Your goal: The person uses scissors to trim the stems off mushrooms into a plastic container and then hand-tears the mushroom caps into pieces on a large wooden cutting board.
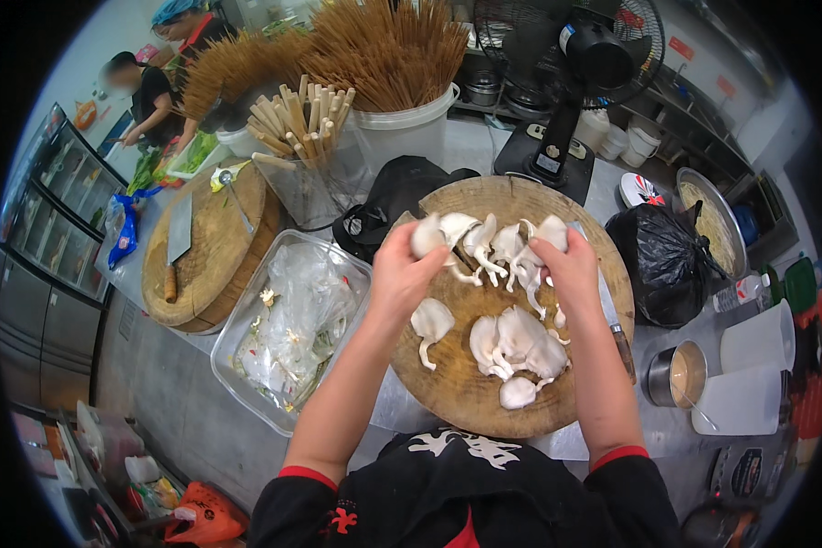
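My left hand (409,255) is closed on an oyster mushroom (427,236) at the back left of a round wooden chopping block (445,390). Opposite it, my right hand (567,257) pinches another mushroom cap (551,233) between thumb and fingers. Several oyster mushrooms lie in a row between the hands, their stems towards me. Nearer my body sits a pile of mushrooms (517,339), with one small mushroom (518,393) in front of it and a single one (432,320) to its left. A knife (609,308) with a wooden handle lies along the block's right edge, partly behind my right arm.
A clear plastic tub (222,356) with bags and scraps stands left, beside a second chopping block (209,274) bearing a cleaver (179,229). At right are a black plastic bag (661,260) and a metal pot (661,377). A fan (555,144) stands behind. Two people work at the far left.
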Motion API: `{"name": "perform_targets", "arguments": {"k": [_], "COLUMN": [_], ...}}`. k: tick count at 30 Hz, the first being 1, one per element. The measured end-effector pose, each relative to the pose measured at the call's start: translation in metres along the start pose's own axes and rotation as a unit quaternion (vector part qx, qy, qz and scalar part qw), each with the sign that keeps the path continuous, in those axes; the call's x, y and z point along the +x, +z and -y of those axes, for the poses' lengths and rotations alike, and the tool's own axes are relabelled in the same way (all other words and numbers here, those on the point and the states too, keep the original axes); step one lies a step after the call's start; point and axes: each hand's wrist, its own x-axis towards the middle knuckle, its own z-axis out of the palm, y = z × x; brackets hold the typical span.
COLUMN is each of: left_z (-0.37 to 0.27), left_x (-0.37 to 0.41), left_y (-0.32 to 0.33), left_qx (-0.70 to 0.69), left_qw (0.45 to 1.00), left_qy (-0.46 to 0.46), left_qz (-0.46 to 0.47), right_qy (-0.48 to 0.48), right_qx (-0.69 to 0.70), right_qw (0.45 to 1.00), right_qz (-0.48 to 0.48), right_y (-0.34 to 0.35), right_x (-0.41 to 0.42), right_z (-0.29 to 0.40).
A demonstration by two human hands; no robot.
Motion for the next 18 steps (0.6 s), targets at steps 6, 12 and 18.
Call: {"name": "perform_targets", "arguments": {"k": [6, 12, 18], "left_z": [-0.014, 0.017, 0.030], "left_x": [-0.021, -0.071, -0.084], "left_y": [-0.013, -0.029, -0.039], "left_qx": [0.436, 0.412, 0.033], "left_qw": [0.896, 0.909, 0.991], "left_qy": [0.075, -0.023, -0.127], "left_qz": [0.046, 0.048, 0.026], "right_qy": [-0.320, -0.152, -0.142], "right_qx": [-0.379, -0.163, -0.173], "right_qw": [0.860, 0.966, 0.956], "right_qz": [-0.122, 0.129, 0.188], "right_y": [-0.016, 0.025, 0.043], "right_x": [-0.001, -0.054, -0.065], "right_z": [-0.029, -0.018, -0.017]}}
